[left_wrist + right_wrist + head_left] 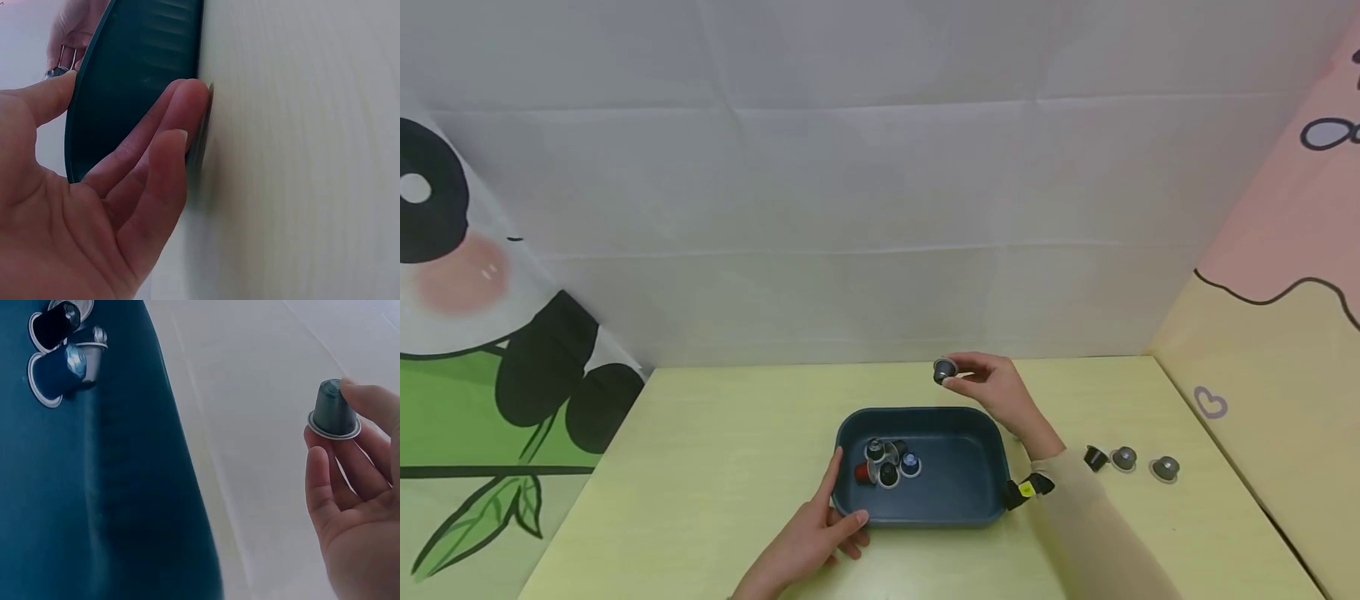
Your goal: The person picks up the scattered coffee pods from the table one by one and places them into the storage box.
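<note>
In the head view, my right hand (996, 392) pinches a dark grey-green coffee capsule (944, 371) above and beyond the far rim of a dark blue tray (958, 492). The right wrist view shows the capsule (335, 409) between thumb and fingers, its silver-edged lid downward. My left hand (808, 533) grips the tray's near left corner; in the left wrist view one digit lies on the rim and other fingers (162, 125) rest along the outer wall. Several capsules lie clustered in the tray's left half, among them a red one (863, 473) and a blue one (911, 464).
On the pale yellow table (715, 467), right of my right forearm, lie a black capsule (1095, 457) on its side and two grey capsules, one (1123, 458) beside it and another (1165, 468) farther right. A white backdrop (865, 208) rises behind the table, with printed panels on both sides.
</note>
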Demonstrator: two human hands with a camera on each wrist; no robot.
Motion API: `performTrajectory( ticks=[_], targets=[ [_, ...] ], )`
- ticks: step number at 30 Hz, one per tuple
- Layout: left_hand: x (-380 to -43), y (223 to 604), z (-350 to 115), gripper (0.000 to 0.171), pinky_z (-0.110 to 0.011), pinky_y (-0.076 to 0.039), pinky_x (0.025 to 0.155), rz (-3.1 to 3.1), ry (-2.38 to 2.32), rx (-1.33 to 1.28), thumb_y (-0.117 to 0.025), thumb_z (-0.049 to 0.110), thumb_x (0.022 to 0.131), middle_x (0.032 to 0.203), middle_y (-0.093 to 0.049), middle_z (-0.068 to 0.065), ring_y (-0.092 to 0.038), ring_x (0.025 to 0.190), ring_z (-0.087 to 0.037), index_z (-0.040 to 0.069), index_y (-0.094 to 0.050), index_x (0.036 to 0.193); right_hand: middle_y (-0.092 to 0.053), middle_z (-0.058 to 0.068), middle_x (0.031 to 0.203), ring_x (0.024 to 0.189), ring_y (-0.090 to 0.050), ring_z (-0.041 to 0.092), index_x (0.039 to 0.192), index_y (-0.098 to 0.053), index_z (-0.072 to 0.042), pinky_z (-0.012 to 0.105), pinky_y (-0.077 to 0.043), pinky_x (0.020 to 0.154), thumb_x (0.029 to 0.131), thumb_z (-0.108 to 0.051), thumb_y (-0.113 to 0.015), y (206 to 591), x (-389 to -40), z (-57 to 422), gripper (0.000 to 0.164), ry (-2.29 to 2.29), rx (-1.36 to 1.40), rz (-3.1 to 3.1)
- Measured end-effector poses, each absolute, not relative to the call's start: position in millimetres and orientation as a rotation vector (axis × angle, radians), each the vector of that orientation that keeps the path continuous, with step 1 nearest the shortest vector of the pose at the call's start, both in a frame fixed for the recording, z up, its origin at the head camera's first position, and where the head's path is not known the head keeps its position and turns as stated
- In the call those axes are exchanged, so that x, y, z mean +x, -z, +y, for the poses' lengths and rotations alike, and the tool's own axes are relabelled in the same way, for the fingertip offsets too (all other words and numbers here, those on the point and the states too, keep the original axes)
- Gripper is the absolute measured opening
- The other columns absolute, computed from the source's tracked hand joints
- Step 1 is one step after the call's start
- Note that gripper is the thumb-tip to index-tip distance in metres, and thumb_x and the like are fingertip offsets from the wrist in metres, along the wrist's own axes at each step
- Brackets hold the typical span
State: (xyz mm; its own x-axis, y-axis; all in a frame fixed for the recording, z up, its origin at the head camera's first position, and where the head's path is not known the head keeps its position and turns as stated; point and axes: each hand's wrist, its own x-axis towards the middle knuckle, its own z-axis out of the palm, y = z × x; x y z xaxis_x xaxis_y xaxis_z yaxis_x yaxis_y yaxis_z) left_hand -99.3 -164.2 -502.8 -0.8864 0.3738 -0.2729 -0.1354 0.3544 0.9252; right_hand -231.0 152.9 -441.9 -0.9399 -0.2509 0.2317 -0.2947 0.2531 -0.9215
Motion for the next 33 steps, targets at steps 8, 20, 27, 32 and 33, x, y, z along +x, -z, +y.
performTrajectory(
  ticks=[8, 20, 27, 32, 33],
  targets=[
    [-100, 503, -165, 0.096, -0.038, -0.048, 0.051, 2.183, -1.555, 0.244, -0.065, 0.032, 0.098, 0.081, -0.073, -0.008, -0.071, 0.069, -0.027, 0.036, 0.009, 0.159, -0.07, 0.019, 0.112, 0.098, -0.069, 0.028, 0.124, -0.068, 0.001, 0.033, -0.054, 0.083, 0.088, -0.009, -0.077, 451, -235, 144, 0.038, -1.993, 0.56, -2.347],
    [-100, 504, -164, 0.096, -0.037, -0.048, 0.05, 2.181, -1.561, 0.233, -0.064, 0.032, 0.099, 0.081, -0.073, -0.009, -0.071, 0.069, -0.028, 0.034, 0.009, 0.16, -0.068, 0.022, 0.117, 0.097, -0.067, 0.011, 0.128, -0.064, 0.006, 0.03, -0.054, 0.084, 0.09, 0.001, -0.072, 463, -242, 137, 0.039, -2.11, 0.516, -2.335],
    [-99, 504, -163, 0.096, -0.037, -0.048, 0.05, 2.184, -1.559, 0.23, -0.065, 0.031, 0.099, 0.081, -0.073, -0.009, -0.071, 0.069, -0.028, 0.033, 0.008, 0.16, -0.068, 0.022, 0.116, 0.101, -0.069, 0.026, 0.126, -0.064, 0.009, 0.029, -0.054, 0.082, 0.089, 0.001, -0.073, 455, -228, 129, 0.039, -2.132, 0.644, -2.39],
    [-99, 502, -163, 0.095, -0.038, -0.048, 0.051, 2.183, -1.558, 0.228, -0.065, 0.032, 0.099, 0.081, -0.073, -0.009, -0.071, 0.069, -0.028, 0.033, 0.009, 0.16, -0.068, 0.019, 0.119, 0.11, -0.065, 0.035, 0.125, -0.066, 0.004, 0.032, -0.054, 0.084, 0.088, -0.004, -0.076, 480, -240, 129, 0.039, -2.192, 0.775, -2.42],
    [-99, 502, -163, 0.096, -0.038, -0.048, 0.051, 2.183, -1.557, 0.226, -0.065, 0.032, 0.099, 0.081, -0.073, -0.009, -0.071, 0.07, -0.028, 0.033, 0.009, 0.16, -0.069, 0.017, 0.119, 0.11, -0.065, 0.033, 0.125, -0.067, 0.003, 0.032, -0.055, 0.084, 0.088, -0.005, -0.076, 484, -242, 129, 0.039, -2.191, 0.808, -2.43]
  ],
)
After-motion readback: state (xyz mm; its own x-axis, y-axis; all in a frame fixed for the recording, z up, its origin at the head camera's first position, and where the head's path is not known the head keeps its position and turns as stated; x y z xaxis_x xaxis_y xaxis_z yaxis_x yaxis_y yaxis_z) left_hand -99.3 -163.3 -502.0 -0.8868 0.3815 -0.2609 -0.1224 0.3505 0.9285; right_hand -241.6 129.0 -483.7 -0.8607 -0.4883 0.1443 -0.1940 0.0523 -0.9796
